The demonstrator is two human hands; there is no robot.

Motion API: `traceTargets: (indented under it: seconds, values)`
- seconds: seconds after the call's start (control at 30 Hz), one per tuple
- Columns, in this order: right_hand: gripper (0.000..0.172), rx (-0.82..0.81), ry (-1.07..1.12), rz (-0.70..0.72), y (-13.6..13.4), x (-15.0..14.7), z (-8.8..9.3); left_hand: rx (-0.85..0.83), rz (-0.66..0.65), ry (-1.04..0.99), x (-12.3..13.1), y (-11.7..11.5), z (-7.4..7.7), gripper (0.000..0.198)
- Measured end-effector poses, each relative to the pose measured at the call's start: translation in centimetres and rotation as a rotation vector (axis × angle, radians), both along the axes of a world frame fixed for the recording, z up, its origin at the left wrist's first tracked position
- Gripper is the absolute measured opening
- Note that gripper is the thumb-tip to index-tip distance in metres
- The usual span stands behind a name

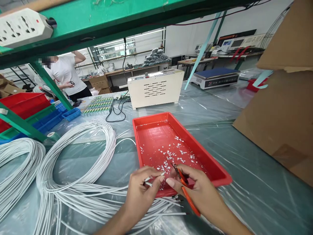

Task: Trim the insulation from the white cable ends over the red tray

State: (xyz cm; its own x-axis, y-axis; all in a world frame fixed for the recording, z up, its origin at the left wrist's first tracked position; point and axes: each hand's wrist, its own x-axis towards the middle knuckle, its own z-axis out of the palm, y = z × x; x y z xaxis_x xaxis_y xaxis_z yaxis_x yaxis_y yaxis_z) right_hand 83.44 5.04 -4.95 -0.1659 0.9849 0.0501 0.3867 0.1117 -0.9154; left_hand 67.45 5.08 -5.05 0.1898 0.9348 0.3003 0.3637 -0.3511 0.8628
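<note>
A white wire end (149, 181) is pinched by the left hand (141, 192). Orange-handled cutters (184, 186) are clasped by the right hand (195, 189) above the red tray (220, 173).

The single head view looks forward and down from just above the hands, close to them. The left hand (140, 192) and right hand (195, 189) sit low centre; beyond them the workshop recedes.

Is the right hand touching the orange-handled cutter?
Touching. In the head view, the right hand wraps its fingers around the orange-handled cutter, whose handle runs under the palm, above the near edge of the red tray.
</note>
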Motion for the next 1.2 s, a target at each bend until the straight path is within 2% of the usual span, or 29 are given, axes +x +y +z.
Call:
traceTargets:
  seconds: [0.13, 0.23, 0.33, 0.43, 0.5, 0.57, 0.63, 0.73, 0.8, 0.9, 1.03, 1.2]
  values:
    - [0.023, -0.012, 0.154, -0.02, -0.1, -0.7, -0.2, 0.088, -0.03, 0.053, 0.1, -0.3, -0.2, 0.012]
    - [0.021, -0.014, 0.173, -0.017, -0.1, -0.8, -0.3, 0.098, -0.032, 0.074, 0.2, -0.7, 0.0, 0.015]
    - [0.02, 0.059, 0.135, -0.08, -0.1, -0.7, -0.3, 0.073, 0.008, 0.059, 0.3, -1.2, 0.8, 0.015]
    - [0.013, 0.261, 0.064, -0.163, 0.0, -0.5, -0.7, -0.132, -0.011, 0.069, 0.4, -1.4, 1.6, 0.032]
    - [0.002, 0.526, -0.017, -0.144, -0.1, -0.4, -1.1, -0.334, -0.085, -0.044, 0.5, -1.2, 1.7, 0.044]
    - [0.01, 0.806, -0.105, -0.083, -0.3, -0.4, -1.5, -0.509, -0.166, -0.252, 0.4, -0.8, 1.5, 0.047]
    - [0.017, 1.011, -0.199, 0.001, -0.5, -0.6, -1.8, -0.633, -0.171, -0.437, 0.3, -0.3, 1.2, 0.042]
    - [0.024, 1.064, -0.323, 0.104, -1.0, -1.0, -2.1, -0.72, -0.076, -0.575, -0.2, 0.1, 1.0, 0.03]
    - [0.022, 0.981, -0.318, 0.115, -1.3, -1.2, -1.9, -0.696, -0.017, -0.606, -0.6, 0.2, 1.3, 0.028]
    - [0.016, 0.697, -0.166, 0.098, -1.6, -1.3, -1.0, -0.607, 0.044, -0.614, -1.3, 0.2, 2.0, 0.029]
    - [0.026, 0.135, 0.096, 0.201, -1.9, -1.3, 0.0, -0.555, 0.057, -0.628, -1.8, 0.3, 2.4, 0.03]
    - [0.051, -0.354, 0.358, 0.448, -2.3, -1.5, -0.5, -0.54, 0.051, -0.657, -2.0, 0.4, 2.3, 0.03]
